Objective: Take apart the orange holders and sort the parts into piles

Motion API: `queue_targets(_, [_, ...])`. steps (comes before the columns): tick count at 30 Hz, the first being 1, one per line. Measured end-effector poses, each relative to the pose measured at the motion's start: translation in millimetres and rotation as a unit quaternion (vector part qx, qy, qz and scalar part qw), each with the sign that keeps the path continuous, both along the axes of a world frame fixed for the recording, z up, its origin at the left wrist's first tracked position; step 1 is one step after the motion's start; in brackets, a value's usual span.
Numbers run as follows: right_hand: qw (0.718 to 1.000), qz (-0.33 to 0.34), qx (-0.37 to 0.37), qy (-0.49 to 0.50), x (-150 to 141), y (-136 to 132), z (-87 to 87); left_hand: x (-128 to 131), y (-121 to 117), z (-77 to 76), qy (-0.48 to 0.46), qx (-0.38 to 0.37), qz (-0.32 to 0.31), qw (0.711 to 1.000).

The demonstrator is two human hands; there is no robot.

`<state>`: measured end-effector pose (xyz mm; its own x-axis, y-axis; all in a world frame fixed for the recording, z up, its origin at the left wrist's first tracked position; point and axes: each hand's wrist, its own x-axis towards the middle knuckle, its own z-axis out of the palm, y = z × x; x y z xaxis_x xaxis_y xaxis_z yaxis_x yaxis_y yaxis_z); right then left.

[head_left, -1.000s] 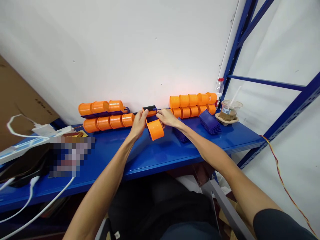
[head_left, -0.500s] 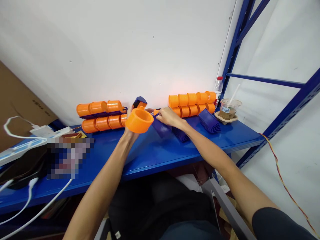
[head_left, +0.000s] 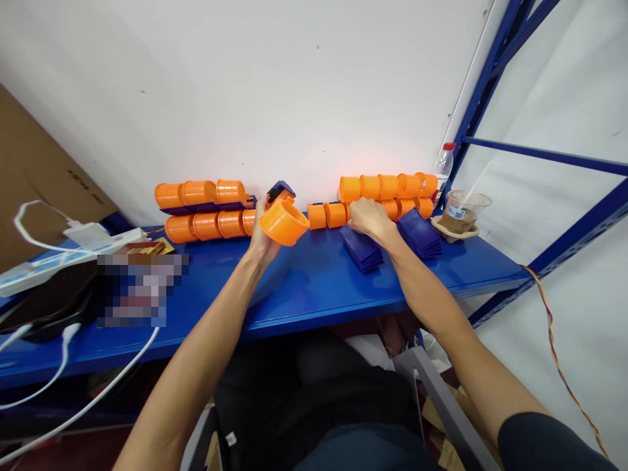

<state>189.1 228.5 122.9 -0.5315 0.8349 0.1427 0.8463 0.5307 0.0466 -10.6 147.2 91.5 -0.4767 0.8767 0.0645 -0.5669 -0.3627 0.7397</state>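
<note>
My left hand (head_left: 265,239) is closed around an orange plastic cup-shaped part (head_left: 284,224), lifted above the table with its round opening facing up and toward me. A dark blue piece (head_left: 281,190) shows at the far end of that part. My right hand (head_left: 370,217) is closed at the far edge of a stack of thin blue plates (head_left: 364,252); its fingertips are hidden. A second stack of blue plates (head_left: 420,233) lies to its right. Behind my right hand, orange cylinders (head_left: 387,188) stand in two stacked rows.
More orange cylinders (head_left: 199,193) with blue pieces are piled at the left against the wall. A power strip (head_left: 73,258), a black device (head_left: 53,301) and white cables lie farther left. At the right are a drink cup (head_left: 457,212) in a carton holder and a bottle (head_left: 444,167).
My right hand has moved right, from holding a blue plate beside the stack to the stack itself. My left hand still holds the orange part, now tilted more. The view has shifted slightly.
</note>
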Motion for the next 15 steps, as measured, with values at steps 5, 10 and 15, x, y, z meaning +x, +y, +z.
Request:
queue_targets(5, [1.0, -0.018, 0.018, -0.006, 0.4, -2.7, 1.2, -2.6, 7.1, -8.0, 0.016, 0.01, 0.009, 1.0])
queue_targets(10, [1.0, -0.022, 0.021, -0.007, -2.6, 0.7, -3.8, -7.8, 13.9, -17.3, 0.046, 0.034, 0.023, 0.998])
queue_targets(15, [1.0, 0.003, 0.024, -0.01, -2.2, -0.8, 0.7, -11.2, 14.9, -19.7, 0.056, 0.022, 0.02, 0.998])
